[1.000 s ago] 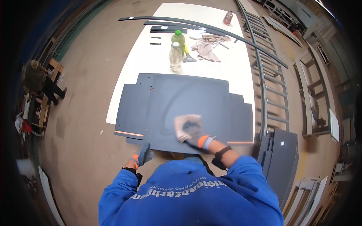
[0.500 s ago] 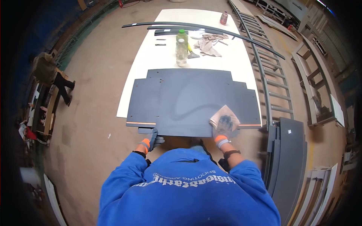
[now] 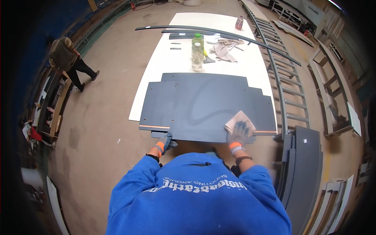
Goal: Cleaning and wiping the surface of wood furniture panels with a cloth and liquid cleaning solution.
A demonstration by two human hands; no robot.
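Note:
A dark grey stepped panel (image 3: 203, 102) lies flat at the near end of the white-topped table (image 3: 147, 74); a faint curved smear shows on its surface. My right hand (image 3: 239, 133), in a grey and orange work glove, holds a folded pinkish-beige cloth (image 3: 238, 116) down against the panel's near right part. At the near left edge, my gloved left hand (image 3: 168, 142) is closed on the panel's rim, its fingertips partly hidden. Beyond the panel stand a green-capped bottle (image 3: 198, 39) and a clear bottle (image 3: 197, 58) of liquid.
Crumpled cloths (image 3: 225, 53), a yellow-handled scraper (image 3: 207, 58) and long dark strips (image 3: 211, 32) lie farther up the table. A roller conveyor (image 3: 288, 84) runs along the right, with grey panels (image 3: 303, 164) stacked near me. A person (image 3: 66, 58) walks at the left.
My view has shifted slightly, so the table appears farther right. The cloth stays under my right hand near the same spot. The person at the left has moved and turned.

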